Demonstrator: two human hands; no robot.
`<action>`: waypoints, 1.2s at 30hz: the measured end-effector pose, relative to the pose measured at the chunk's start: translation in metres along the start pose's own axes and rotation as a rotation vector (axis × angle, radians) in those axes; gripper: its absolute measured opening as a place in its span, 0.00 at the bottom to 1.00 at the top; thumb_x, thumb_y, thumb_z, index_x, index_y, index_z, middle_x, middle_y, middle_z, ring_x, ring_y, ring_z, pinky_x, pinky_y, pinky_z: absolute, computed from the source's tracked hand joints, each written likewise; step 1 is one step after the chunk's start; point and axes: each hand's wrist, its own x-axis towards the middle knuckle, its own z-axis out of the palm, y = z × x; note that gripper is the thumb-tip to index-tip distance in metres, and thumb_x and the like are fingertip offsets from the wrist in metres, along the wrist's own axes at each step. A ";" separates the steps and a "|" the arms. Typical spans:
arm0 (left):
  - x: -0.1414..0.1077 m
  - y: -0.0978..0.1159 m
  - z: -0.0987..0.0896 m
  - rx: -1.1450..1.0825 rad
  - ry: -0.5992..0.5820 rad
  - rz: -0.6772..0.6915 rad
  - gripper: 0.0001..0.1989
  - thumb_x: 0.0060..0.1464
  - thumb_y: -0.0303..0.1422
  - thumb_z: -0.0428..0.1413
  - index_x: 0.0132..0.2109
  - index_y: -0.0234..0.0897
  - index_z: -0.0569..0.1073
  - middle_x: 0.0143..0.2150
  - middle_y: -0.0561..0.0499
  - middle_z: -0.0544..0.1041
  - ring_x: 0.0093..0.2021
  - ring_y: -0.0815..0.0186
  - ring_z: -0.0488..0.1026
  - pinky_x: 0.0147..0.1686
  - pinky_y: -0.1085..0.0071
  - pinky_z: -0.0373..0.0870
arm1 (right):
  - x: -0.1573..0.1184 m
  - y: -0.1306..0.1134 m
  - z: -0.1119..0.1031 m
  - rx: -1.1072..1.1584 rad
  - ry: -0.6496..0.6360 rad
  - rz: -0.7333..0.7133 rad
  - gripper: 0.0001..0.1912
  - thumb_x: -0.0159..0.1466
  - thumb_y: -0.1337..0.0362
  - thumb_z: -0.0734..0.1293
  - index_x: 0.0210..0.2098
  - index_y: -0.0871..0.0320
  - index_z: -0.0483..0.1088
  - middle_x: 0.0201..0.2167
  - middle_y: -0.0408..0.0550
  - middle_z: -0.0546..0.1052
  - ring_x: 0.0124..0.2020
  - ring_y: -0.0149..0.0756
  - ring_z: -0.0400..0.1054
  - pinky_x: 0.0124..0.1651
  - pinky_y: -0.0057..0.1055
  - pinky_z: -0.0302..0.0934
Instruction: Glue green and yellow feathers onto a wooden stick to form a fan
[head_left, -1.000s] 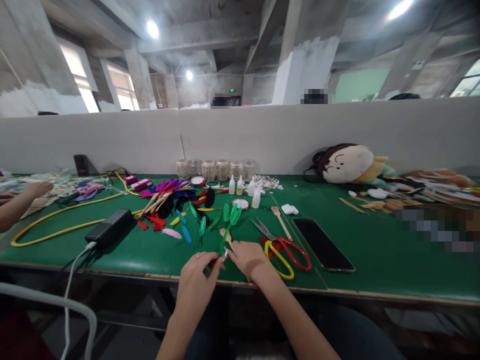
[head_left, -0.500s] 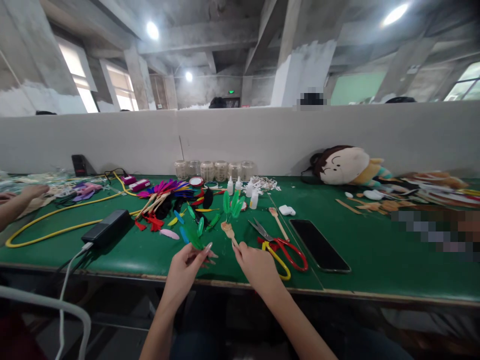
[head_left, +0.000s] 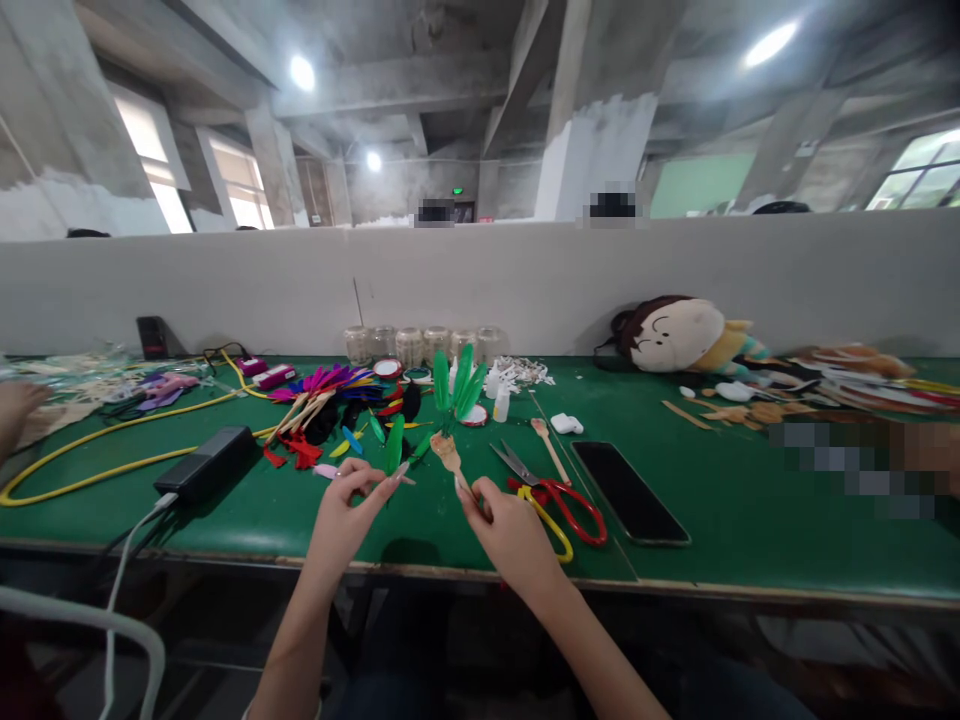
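Between the thumb and fingers of my left hand (head_left: 356, 500) is a single green feather (head_left: 394, 446), its tip pointing up. My right hand (head_left: 501, 525) pinches the handle of a small wooden spoon-shaped stick (head_left: 448, 456). Several green feathers (head_left: 463, 388) fan out from the stick's head. The two hands are apart, both above the table's front part. Close to my right hand lie scissors (head_left: 559, 500) with red and yellow handles. Beyond them rests another wooden stick (head_left: 551, 450) of similar shape. Loose feathers (head_left: 351, 440) lie past my left hand.
A green table (head_left: 750, 510) backs onto a white partition (head_left: 480, 275). Glass jars (head_left: 409, 345), glue bottles (head_left: 502, 404) and colourful feathers (head_left: 330, 385) stand or lie behind my hands. A phone (head_left: 630, 492) is at right, a black adapter (head_left: 206, 465) at left. Another person's hand (head_left: 19, 405) shows far left.
My right hand has lifted the feathered stick slightly, and it leans a little left. My left hand has shifted left, with its green feather turned more upright. The view has moved slightly.
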 end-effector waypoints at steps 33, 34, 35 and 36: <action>0.012 0.012 0.004 0.330 0.031 -0.095 0.25 0.53 0.47 0.45 0.14 0.39 0.55 0.13 0.56 0.55 0.16 0.71 0.55 0.18 0.72 0.47 | -0.002 -0.004 -0.008 0.213 -0.072 -0.014 0.16 0.61 0.57 0.57 0.19 0.57 0.56 0.11 0.37 0.54 0.13 0.25 0.48 0.19 0.25 0.36; 0.015 0.012 0.003 0.290 0.005 -0.091 0.24 0.52 0.47 0.46 0.15 0.38 0.55 0.13 0.56 0.55 0.17 0.71 0.55 0.18 0.73 0.48 | -0.002 -0.004 -0.009 0.231 -0.077 -0.022 0.17 0.61 0.56 0.57 0.19 0.57 0.57 0.11 0.37 0.54 0.14 0.25 0.48 0.19 0.25 0.36; 0.019 0.012 0.002 0.233 -0.021 -0.086 0.23 0.51 0.47 0.47 0.16 0.38 0.55 0.14 0.57 0.55 0.17 0.72 0.55 0.18 0.73 0.49 | -0.002 -0.003 -0.009 0.250 -0.081 -0.031 0.17 0.61 0.56 0.56 0.19 0.57 0.57 0.11 0.37 0.54 0.14 0.25 0.48 0.19 0.25 0.37; 0.023 0.011 0.002 0.166 -0.050 -0.082 0.23 0.50 0.47 0.48 0.17 0.38 0.56 0.14 0.57 0.55 0.17 0.72 0.55 0.18 0.74 0.50 | -0.002 -0.003 -0.010 0.269 -0.084 -0.041 0.17 0.61 0.55 0.56 0.19 0.57 0.58 0.11 0.37 0.54 0.14 0.26 0.48 0.19 0.25 0.37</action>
